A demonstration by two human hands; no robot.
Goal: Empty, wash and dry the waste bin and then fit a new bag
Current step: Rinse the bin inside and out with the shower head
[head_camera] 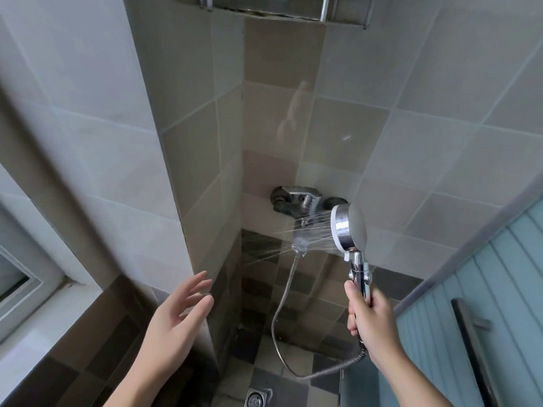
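My right hand point(371, 315) grips the chrome handle of a shower head point(348, 227), held upright at the right of a tiled shower corner. Water sprays leftward from its face toward the wall tap point(305, 201). A metal hose point(282, 312) loops from the tap down to the bottom of the handle. My left hand point(179, 309) hovers with fingers spread and straight, lower left of the spray, holding nothing. No waste bin shows in this view.
Grey tiled walls close in on three sides. A floor drain point(255, 399) sits in the checkered floor below. A window frame and sill point(38, 292) lie at left, a pale blue door with a dark handle point(473, 348) at right, and a metal rack point(282, 7) overhead.
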